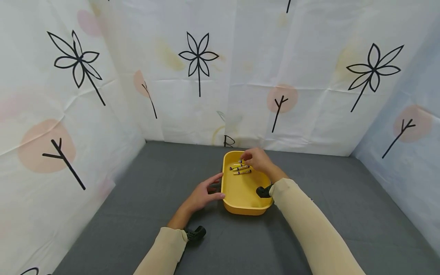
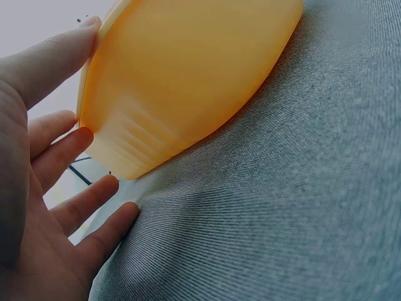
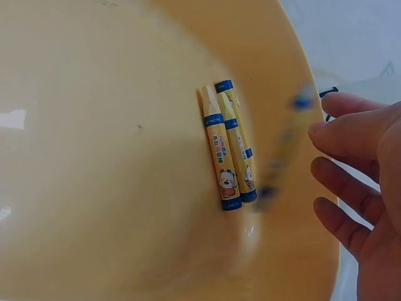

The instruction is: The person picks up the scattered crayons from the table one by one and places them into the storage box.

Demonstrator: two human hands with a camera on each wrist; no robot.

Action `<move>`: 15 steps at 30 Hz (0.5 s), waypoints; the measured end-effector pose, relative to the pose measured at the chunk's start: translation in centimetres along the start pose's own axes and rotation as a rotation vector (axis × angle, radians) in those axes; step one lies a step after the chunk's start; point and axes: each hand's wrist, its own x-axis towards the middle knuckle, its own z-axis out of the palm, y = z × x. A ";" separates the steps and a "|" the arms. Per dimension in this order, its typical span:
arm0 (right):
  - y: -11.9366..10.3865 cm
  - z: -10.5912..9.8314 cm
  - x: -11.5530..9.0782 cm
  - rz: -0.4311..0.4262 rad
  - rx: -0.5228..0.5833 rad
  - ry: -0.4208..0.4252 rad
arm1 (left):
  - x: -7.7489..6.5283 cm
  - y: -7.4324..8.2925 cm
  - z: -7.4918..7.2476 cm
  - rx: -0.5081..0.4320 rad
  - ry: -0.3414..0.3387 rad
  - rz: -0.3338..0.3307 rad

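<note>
A yellow plastic tray (image 1: 240,194) stands on the grey cloth. My left hand (image 1: 201,195) is at its left side, thumb and fingertips spread against the rim (image 2: 94,63). Over the far right part of the tray is my right hand (image 3: 369,169), fingers loosely bent. Just off its fingertips a blurred yellow crayon with blue ends (image 3: 284,150) appears in mid-fall, apart from the hand. On the tray floor lie a pale-tipped crayon (image 3: 222,153), another crayon (image 3: 240,150) beside it and a third (image 3: 224,88) partly hidden behind them.
Grey cloth (image 1: 172,164) covers the table around the tray. Printed white fabric (image 1: 240,76) hangs behind it and on both sides. A black wrist strap (image 1: 196,233) sits on the left wrist and another (image 1: 264,191) on the right.
</note>
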 end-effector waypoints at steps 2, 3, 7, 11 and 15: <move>0.0 0.0 -0.1 0.005 0.003 0.003 | 0.0 0.1 0.1 -0.003 -0.001 -0.005; -0.1 -0.1 -0.1 0.006 0.006 0.006 | 0.0 0.1 0.1 -0.005 -0.002 -0.006; -0.2 -0.4 -0.5 0.015 0.044 0.020 | 0.1 0.1 0.1 -0.009 -0.005 -0.001; 0.1 -1.0 -1.0 0.016 0.094 0.055 | 0.1 0.2 0.1 -0.015 -0.021 -0.004; 0.4 -1.9 -1.8 0.025 0.121 0.085 | -0.6 2.3 -0.3 -0.017 -0.043 -0.008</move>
